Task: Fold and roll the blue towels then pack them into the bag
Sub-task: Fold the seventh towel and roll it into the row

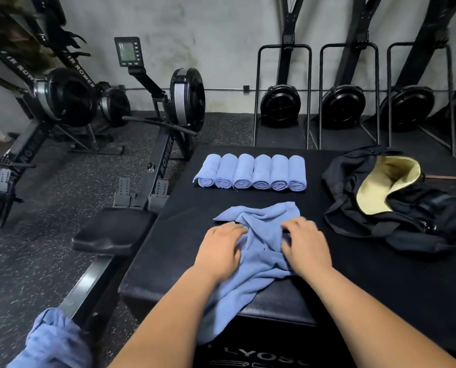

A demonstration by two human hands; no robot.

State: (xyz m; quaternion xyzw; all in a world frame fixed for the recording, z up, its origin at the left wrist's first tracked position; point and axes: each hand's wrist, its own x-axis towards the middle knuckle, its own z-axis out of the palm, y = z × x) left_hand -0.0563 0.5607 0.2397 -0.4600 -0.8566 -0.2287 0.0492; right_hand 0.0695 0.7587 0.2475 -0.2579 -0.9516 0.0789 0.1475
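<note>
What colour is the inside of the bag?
Pale yellow lining, inside a black bag. The head view, the only one, shows it clearly.

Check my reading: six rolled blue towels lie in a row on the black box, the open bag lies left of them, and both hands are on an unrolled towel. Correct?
No: in the head view the open bag lies right of the rolled towels, not left. The rest stands: six rolls on the black box, left hand and right hand on the unrolled towel.
</note>
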